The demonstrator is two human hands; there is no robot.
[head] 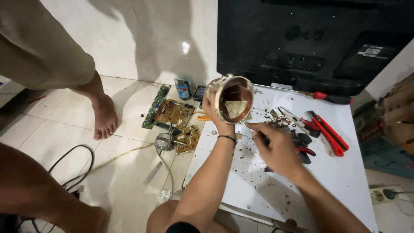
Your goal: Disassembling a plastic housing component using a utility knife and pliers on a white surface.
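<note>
Two hands are at work over my white surface (336,172). My left hand (214,113) is closed around a round motor core (233,98), lifting it clear of the surface with its open end facing me; copper-brown winding shows inside and pale wrapping runs round the rim. My right hand (278,149), at about four o'clock from the core, is pinched shut on a thin metal tool (250,127) whose tip reaches to the core's lower edge. Dark crumbs lie scattered on the surface beneath both hands. At three o'clock from my right hand lie red-handled pliers (330,133), and small black pieces beside them. A red-handled screwdriver (332,98) rests at one o'clock, just below the back of a black television (310,39). Off the surface, at nine o'clock from the core, circuit boards (174,114) and a small motor (163,141) lie on the tiled floor (129,172). Another person's bare foot (105,117) stands further out at nine o'clock.
</note>
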